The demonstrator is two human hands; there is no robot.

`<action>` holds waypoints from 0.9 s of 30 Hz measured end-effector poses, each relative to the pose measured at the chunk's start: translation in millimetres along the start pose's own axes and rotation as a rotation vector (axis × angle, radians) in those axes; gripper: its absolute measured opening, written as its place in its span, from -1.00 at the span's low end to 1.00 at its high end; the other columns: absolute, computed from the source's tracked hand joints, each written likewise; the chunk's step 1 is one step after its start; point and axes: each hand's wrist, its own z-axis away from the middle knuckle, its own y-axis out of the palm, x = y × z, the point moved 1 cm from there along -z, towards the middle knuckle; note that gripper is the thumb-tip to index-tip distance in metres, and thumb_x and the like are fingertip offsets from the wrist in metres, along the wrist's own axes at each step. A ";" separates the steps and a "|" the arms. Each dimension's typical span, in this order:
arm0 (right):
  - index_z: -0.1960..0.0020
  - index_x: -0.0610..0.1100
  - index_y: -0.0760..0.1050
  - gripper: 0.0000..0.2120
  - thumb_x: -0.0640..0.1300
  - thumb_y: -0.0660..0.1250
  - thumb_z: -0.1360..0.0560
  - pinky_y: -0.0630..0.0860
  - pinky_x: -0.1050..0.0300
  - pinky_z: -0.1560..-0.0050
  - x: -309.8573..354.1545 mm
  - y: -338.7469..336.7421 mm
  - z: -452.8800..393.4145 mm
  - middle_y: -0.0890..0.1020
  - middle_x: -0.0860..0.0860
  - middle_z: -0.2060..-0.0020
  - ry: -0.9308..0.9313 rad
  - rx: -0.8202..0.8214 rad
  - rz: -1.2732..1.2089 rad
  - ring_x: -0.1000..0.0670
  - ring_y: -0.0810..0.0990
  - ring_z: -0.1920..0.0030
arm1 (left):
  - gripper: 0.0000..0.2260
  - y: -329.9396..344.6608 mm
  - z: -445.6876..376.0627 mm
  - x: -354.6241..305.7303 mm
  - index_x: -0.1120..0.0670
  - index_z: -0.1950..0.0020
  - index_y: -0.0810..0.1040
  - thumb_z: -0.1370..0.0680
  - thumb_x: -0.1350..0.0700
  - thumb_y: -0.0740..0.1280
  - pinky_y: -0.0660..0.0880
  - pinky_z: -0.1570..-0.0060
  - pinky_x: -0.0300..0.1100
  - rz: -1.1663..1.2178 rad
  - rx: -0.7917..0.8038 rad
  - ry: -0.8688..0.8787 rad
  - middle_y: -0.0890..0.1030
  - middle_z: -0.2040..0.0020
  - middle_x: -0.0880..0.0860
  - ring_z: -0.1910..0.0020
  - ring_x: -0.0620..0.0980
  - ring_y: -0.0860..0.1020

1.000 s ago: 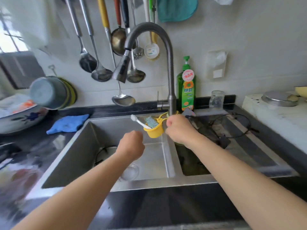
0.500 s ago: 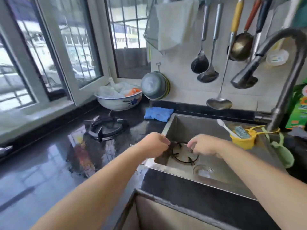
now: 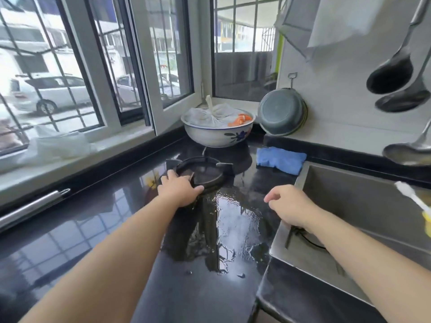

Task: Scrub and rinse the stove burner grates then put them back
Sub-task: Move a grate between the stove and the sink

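Note:
A black round burner grate (image 3: 205, 171) lies on the wet black counter, left of the sink. My left hand (image 3: 179, 190) grips its near-left rim, with fingers over the ring and the thumb along the near edge. A second grate (image 3: 303, 237) lies in the steel sink (image 3: 291, 255), mostly hidden under my right forearm. Above the sink's left edge my right hand (image 3: 291, 206) hovers with loosely curled fingers, holding nothing.
Water pools on the counter (image 3: 228, 220) between my hands. A white bowl with bags (image 3: 218, 129) and a blue cloth (image 3: 279, 159) sit behind the grate. A grey basin (image 3: 282, 113) leans on the wall. Ladles (image 3: 396, 78) hang at right. A toothbrush (image 3: 410, 197) pokes in.
The view has swung left from the sink to the counter. My left hand has reached out to the grate on the counter. My right hand has risen from the sink to its left edge.

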 end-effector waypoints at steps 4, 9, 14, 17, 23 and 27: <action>0.10 0.04 0.63 -0.76 -0.22 0.26 -0.56 0.50 0.16 0.07 -9.7 -0.5 -1.3 0.68 0.03 0.06 0.008 0.013 -0.019 0.00 0.61 0.04 | -0.39 13.3 -18.4 19.3 -0.01 -0.44 0.46 -0.55 -0.39 0.24 0.18 -0.49 0.12 -0.060 -0.165 0.232 0.32 -0.49 0.07 -0.51 0.16 0.22; 0.10 0.04 0.63 -0.75 -0.24 0.25 -0.55 0.44 0.19 0.03 -9.5 -3.5 -1.0 0.67 0.06 0.08 0.001 -0.008 -0.023 0.00 0.60 -0.01 | -0.59 4.6 -27.3 4.8 0.04 -0.07 0.46 -0.60 -0.30 0.21 0.33 -0.32 0.08 -0.157 -0.154 0.369 0.58 -0.14 0.08 -0.23 0.15 0.49; 0.02 -0.04 0.65 -0.77 -0.25 0.24 -0.57 0.40 0.21 0.02 -8.9 -20.1 9.0 0.63 0.08 0.08 -0.011 0.000 -0.059 0.01 0.58 -0.01 | -0.71 -45.6 -26.1 -34.0 0.01 0.06 0.50 -0.55 -0.21 0.32 0.43 -0.17 0.04 0.023 -0.070 0.271 0.60 -0.01 0.08 -0.14 0.15 0.51; -0.01 -0.07 0.67 -0.78 -0.24 0.25 -0.58 0.40 0.23 0.07 -18.6 -43.8 21.9 0.63 0.09 0.06 0.003 -0.055 -0.125 0.05 0.56 0.00 | -0.72 -71.5 -14.5 -56.0 0.11 -0.01 0.54 -0.55 -0.10 0.42 0.52 0.16 -0.11 0.333 -0.024 0.228 0.62 0.05 0.11 0.11 0.07 0.58; -0.04 -0.09 0.63 -0.87 -0.12 0.30 -0.61 0.59 -0.08 -0.20 -71.0 -111.5 59.1 0.68 -0.14 -0.06 0.127 -0.201 -0.494 -0.08 0.64 -0.06 | -0.83 -81.9 77.2 -124.8 0.11 0.18 0.54 -0.51 0.12 0.49 0.35 0.44 -0.29 0.567 -0.137 0.504 0.53 0.33 -0.04 0.42 -0.14 0.44; -0.21 -0.19 0.52 -0.69 0.04 0.21 -0.67 0.55 -0.07 -0.25 -121.0 -160.8 87.2 0.63 -0.19 -0.16 0.280 -0.234 -0.730 -0.17 0.61 -0.20 | -0.78 -48.0 131.3 -186.6 0.21 0.17 0.55 -0.47 0.10 0.52 0.32 0.41 -0.26 0.522 -0.061 0.755 0.48 0.38 -0.03 0.45 -0.14 0.36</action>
